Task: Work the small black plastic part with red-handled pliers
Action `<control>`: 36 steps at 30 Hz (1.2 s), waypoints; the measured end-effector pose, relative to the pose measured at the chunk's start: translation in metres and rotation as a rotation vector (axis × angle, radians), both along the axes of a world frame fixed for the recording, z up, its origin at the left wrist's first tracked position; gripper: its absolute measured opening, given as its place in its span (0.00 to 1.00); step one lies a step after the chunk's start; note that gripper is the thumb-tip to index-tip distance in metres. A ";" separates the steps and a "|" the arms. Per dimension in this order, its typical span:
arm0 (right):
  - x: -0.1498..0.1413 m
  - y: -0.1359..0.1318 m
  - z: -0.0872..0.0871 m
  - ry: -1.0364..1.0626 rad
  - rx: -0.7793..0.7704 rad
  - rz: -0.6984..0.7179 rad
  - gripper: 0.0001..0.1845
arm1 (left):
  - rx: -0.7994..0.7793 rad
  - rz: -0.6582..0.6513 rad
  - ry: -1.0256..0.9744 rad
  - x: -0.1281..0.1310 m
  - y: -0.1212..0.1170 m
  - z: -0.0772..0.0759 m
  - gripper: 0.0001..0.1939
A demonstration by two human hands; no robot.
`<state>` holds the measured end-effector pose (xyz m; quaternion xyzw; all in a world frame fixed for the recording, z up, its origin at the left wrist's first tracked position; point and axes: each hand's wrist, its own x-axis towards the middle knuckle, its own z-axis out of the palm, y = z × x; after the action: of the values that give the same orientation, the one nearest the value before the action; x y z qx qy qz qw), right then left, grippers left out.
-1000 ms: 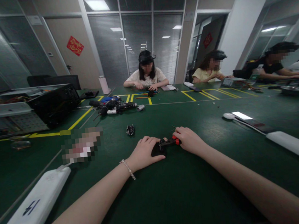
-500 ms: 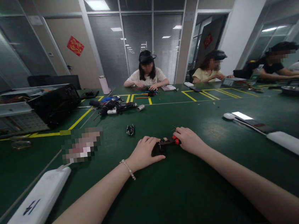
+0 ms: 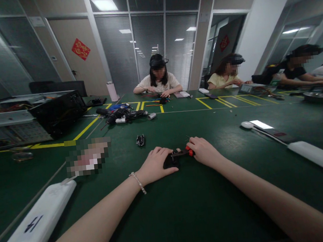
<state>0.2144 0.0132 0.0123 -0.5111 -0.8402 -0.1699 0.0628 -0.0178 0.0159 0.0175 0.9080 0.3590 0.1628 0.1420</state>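
Observation:
My left hand point(image 3: 156, 164) is wrapped round a small black part point(image 3: 170, 161) and rests on the green tabletop. Its thumb lies along the near side of the part and the fingers along the far side. My right hand point(image 3: 203, 151) is closed on red-handled pliers point(image 3: 189, 151), whose dark jaws point left and reach the black part. Whether the jaws grip anything is too small to tell. Beyond my left hand, apart from it, lies a small black and silvery piece point(image 3: 141, 140).
A computer case point(image 3: 57, 114) lies at the far left. Dark tools and cables point(image 3: 123, 114) are heaped at the back. White power banks point(image 3: 321, 158) flank my arms. A person point(image 3: 157, 79) sits opposite; others sit to the right near a metal bowl point(image 3: 320, 97).
My hands, the pliers and the black part stay nearly still. The hand of the person opposite has shifted slightly.

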 end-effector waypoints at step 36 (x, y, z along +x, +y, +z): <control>0.001 -0.001 0.003 -0.005 0.015 -0.028 0.14 | 0.002 0.022 -0.053 0.000 0.002 -0.003 0.29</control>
<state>0.2152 0.0120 0.0151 -0.5217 -0.8320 -0.1782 0.0619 -0.0175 0.0180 0.0140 0.8995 0.3650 0.1887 0.1487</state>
